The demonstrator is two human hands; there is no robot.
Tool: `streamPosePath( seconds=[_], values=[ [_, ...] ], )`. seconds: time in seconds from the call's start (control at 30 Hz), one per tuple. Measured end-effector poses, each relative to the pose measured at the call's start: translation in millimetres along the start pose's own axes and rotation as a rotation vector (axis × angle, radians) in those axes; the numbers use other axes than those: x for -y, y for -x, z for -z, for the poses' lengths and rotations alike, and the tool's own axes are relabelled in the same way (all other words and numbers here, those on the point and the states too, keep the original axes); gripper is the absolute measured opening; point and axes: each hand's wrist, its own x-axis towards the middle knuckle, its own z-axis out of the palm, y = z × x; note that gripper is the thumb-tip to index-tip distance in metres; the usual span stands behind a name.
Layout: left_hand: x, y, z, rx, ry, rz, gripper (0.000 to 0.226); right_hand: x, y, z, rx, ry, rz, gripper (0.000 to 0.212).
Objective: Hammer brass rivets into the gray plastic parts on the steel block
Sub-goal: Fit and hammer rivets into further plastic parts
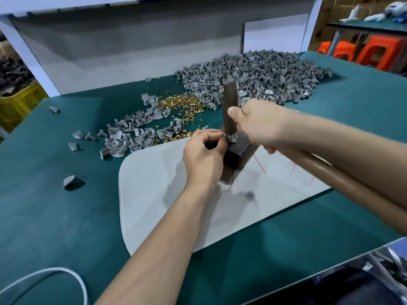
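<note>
Pinches the part (229,137) atop the block (236,156) in the left hand (203,154), fingertips curled against its left side. Grips the hammer (230,100) in the right hand (257,125), fingers wrapped round the handle, head blurred and upright just above the part. Probably calls for a straight-down blow, passing close beside those left fingertips.

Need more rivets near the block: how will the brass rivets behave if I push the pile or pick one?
The brass rivets are tiny loose pieces, so a push would probably spread them rather than move the pile whole. Strays dot the green mat, suggesting they roll easily. Each looks rigid, light and fiddly to pinch.
</note>
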Motion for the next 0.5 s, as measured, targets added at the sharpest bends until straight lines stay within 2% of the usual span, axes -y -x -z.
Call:
streamPosePath(
  seconds=[0.2,0.33,0.4,0.5],
  values=[
    [-2.6,1.8,0.0,-0.01,-0.011,0.022,0.034,-2.4,-2.2,23.2,-0.128,-0.117,0.075,0.048],
    [-3.7,1.7,3.5,0.058,-0.083,-0.022,0.027,-8.2,-3.6,3.8,0.029,-0.123,0.024,0.045],
    [-3.9,3.3,2.4,0.05,-0.071,0.004,0.023,-15.8,-11.3,5.6,0.036,-0.244,0.012,0.044],
    [-6.1,3.8,0.2,-0.011,-0.01,0.091,0.017,-37.4,-30.0,27.0,-0.126,-0.533,-0.01,0.046]
  ],
)
